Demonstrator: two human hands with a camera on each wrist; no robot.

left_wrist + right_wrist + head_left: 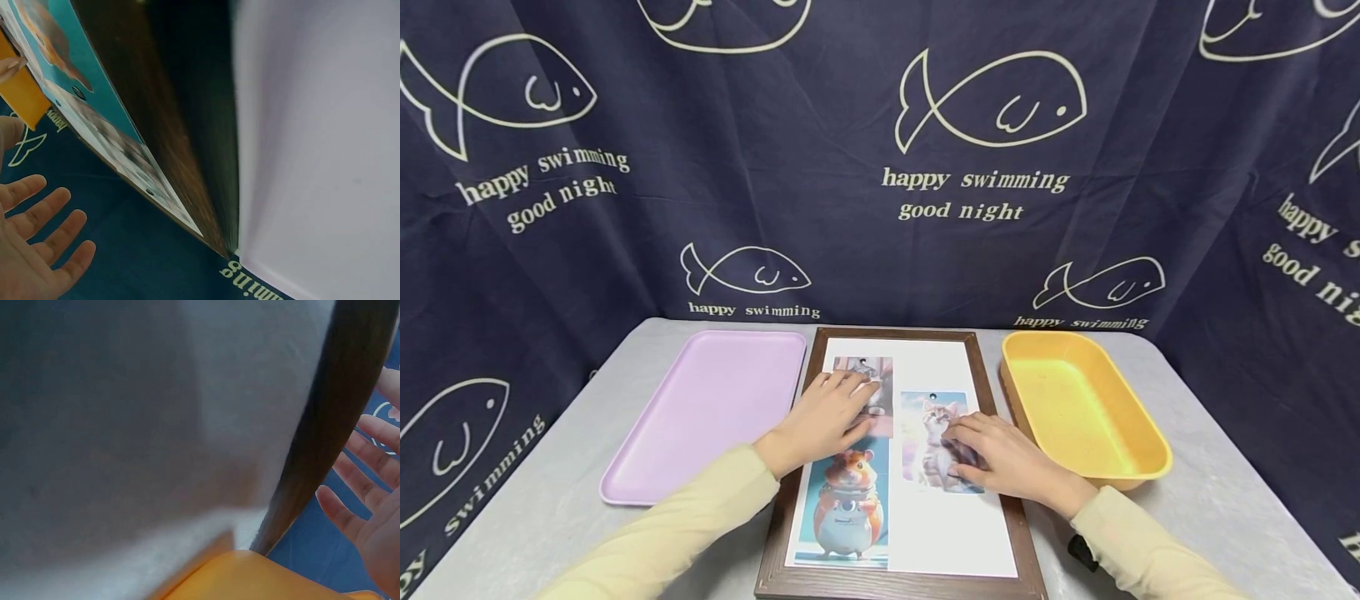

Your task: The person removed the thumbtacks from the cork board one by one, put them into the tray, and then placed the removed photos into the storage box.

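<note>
In the head view a wooden-framed white board (955, 537) bears several picture cards. My left hand (827, 412) lies over a grey cat card (863, 364) at the board's upper left, covering much of it, fingers extended. Below that card is a teal hamster card (848, 521). My right hand (1000, 450) is over the right part of a kitten card (917, 454), fingertips and thumb on its picture. Both wrist views show the left fingers (55, 206) and right fingers (375, 456) spread and relaxed, with nothing gripped between them.
To the left of the board lies a lilac tray (730, 400). A yellow bin (1075, 400) stands to the right, close to my right forearm. All rest on a grey table (1217, 517), with a dark fish-print curtain (850, 125) hanging behind and at both sides.
</note>
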